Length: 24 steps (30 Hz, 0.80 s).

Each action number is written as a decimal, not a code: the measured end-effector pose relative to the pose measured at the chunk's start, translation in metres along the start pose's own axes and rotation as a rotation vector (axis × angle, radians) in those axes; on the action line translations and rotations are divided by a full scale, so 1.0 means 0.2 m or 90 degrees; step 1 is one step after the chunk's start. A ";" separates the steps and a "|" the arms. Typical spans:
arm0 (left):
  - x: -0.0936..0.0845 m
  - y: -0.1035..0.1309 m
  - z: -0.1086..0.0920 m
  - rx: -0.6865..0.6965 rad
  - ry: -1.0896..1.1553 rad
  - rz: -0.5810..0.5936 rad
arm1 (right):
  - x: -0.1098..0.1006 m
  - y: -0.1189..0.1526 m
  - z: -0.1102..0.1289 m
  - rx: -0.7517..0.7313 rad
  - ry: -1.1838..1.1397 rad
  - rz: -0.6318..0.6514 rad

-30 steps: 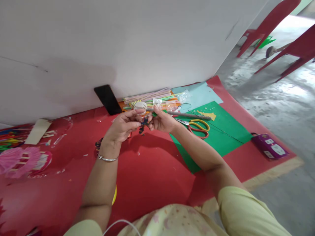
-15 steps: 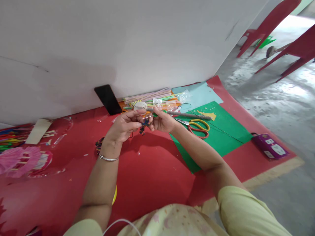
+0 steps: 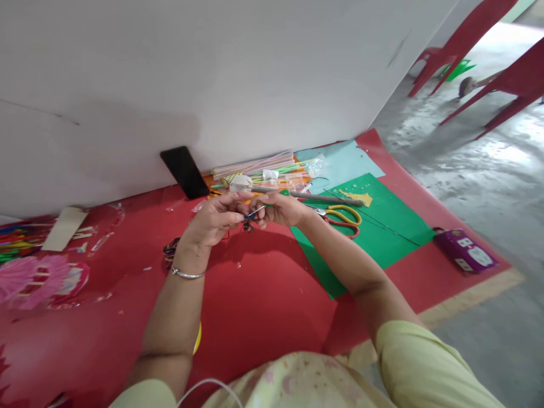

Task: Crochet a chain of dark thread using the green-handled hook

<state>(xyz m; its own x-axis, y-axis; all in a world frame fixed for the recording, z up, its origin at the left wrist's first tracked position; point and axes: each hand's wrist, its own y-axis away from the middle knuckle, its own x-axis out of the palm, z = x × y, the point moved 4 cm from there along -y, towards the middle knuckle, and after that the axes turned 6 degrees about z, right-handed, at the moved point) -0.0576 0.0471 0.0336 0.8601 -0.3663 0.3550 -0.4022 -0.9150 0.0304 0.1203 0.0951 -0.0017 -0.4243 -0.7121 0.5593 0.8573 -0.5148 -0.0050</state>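
Note:
My left hand (image 3: pixel 219 218) is closed, thumb and fingers pinching a small piece of dark multicoloured yarn work (image 3: pixel 249 221). Close against it, my right hand (image 3: pixel 280 209) grips a crochet hook (image 3: pixel 257 211) with a thin metal shaft and a green handle mostly covered by the fingers. The hook's tip meets the yarn; whether a loop sits on it is too small to tell. Behind my left wrist a bundle of the same dark yarn (image 3: pixel 170 249) lies on the red sheet (image 3: pixel 255 294), partly hidden by the arm.
Past my hands lie pipe cleaners (image 3: pixel 255 165), a stick (image 3: pixel 331 198) and scissors (image 3: pixel 344 218) on green paper (image 3: pixel 382 238). A phone (image 3: pixel 185 171) leans on the wall. Pink paper crafts (image 3: pixel 36 277) are at left, a purple box (image 3: pixel 465 250) at right.
My right hand has tilted and drawn in closer to my left hand, and the hook's shaft now slants down towards the yarn. My left hand is almost unmoved.

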 end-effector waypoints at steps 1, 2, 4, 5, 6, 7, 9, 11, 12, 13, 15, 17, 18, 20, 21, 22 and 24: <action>0.00 0.00 0.00 -0.003 0.002 0.001 | 0.00 0.00 0.00 0.002 0.015 0.006; 0.00 0.00 0.00 -0.006 0.003 0.000 | -0.01 0.00 0.01 0.004 0.030 0.009; 0.00 0.00 0.01 -0.008 0.004 -0.002 | -0.01 0.00 0.02 0.000 0.056 0.004; -0.01 0.00 0.01 -0.008 0.004 -0.003 | -0.01 0.01 0.02 -0.006 0.067 0.000; -0.01 0.00 0.01 -0.008 0.005 -0.004 | -0.01 0.01 0.03 -0.014 0.078 -0.004; -0.01 0.00 0.01 -0.009 0.004 -0.005 | -0.01 0.02 0.04 -0.026 0.091 -0.003; -0.02 0.00 0.01 -0.011 0.000 -0.013 | 0.01 0.03 0.07 -0.055 0.126 0.002; -0.02 0.00 0.01 -0.010 -0.004 -0.023 | 0.03 0.04 0.09 -0.086 0.166 -0.004; -0.03 0.00 0.01 -0.009 -0.004 -0.026 | 0.03 0.05 0.11 -0.099 0.186 -0.013; -0.03 -0.01 0.01 -0.008 -0.004 -0.027 | 0.04 0.06 0.12 -0.113 0.205 -0.023; -0.03 -0.01 0.01 -0.004 0.000 -0.030 | 0.07 0.07 0.14 -0.134 0.244 -0.036; -0.04 -0.01 0.00 -0.002 0.005 -0.040 | 0.09 0.08 0.17 -0.155 0.291 -0.042; -0.04 -0.01 0.00 -0.003 0.007 -0.047 | 0.11 0.09 0.19 -0.162 0.318 -0.046; -0.03 -0.01 0.00 -0.007 0.011 -0.064 | 0.14 0.11 0.21 -0.173 0.379 -0.064; -0.03 -0.01 -0.01 -0.011 0.012 -0.071 | 0.15 0.12 0.22 -0.181 0.411 -0.073; -0.03 0.00 -0.01 -0.013 0.013 -0.078 | 0.16 0.12 0.23 -0.191 0.445 -0.082; -0.03 0.00 -0.02 -0.012 0.017 -0.090 | 0.19 0.14 0.25 -0.217 0.511 -0.102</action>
<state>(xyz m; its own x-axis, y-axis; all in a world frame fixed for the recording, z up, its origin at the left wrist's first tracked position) -0.0636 0.0506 0.0343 0.8999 -0.2295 0.3707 -0.2839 -0.9537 0.0988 0.1425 0.0782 0.0607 -0.7178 -0.6740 -0.1747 0.6912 -0.6596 -0.2952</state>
